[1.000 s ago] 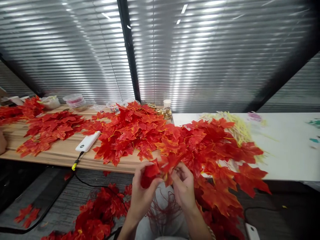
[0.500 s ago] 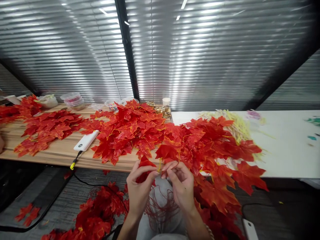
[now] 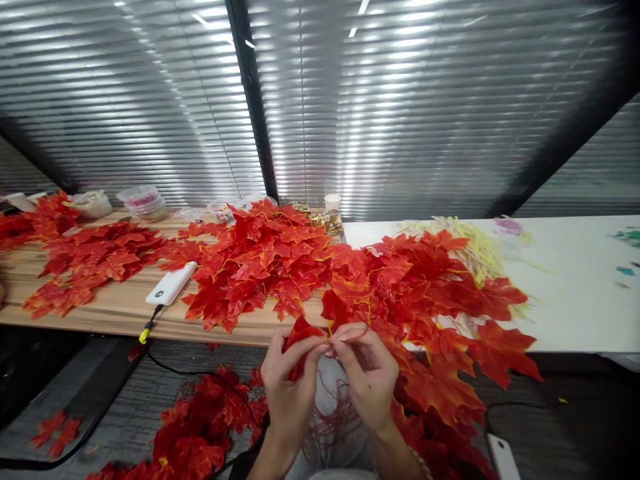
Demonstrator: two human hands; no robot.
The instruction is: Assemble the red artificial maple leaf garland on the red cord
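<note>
Close together in front of my lap, both hands are closed in fingertip pinches. My left hand [image 3: 293, 383] holds an artificial red maple leaf [image 3: 302, 330], its blade showing above and between the fingers. Fingertips of my right hand [image 3: 369, 380] meet those of the left at a short yellow stem [image 3: 330, 328] and pinch what looks like thin red thread; the exact grip is partly hidden. Loose loops of red thread [image 3: 333, 423] hang below the hands over my lap. A single red leaf [image 3: 334, 308] stands up just beyond the fingertips.
Heaps of red maple leaves [image 3: 280, 250] cover the wooden table [image 3: 240, 337] and spill over the white table [image 3: 575, 300]. A white power bank [image 3: 171, 283] with a cable lies left. Yellow paper shreds [image 3: 483, 250], plastic tubs [image 3: 143, 201] and a paper cup [image 3: 332, 202] stand behind.
Both hands have shifted slightly right in view and drawn together, so the fingertips now meet at the stem. The held leaf has tilted more upright.
</note>
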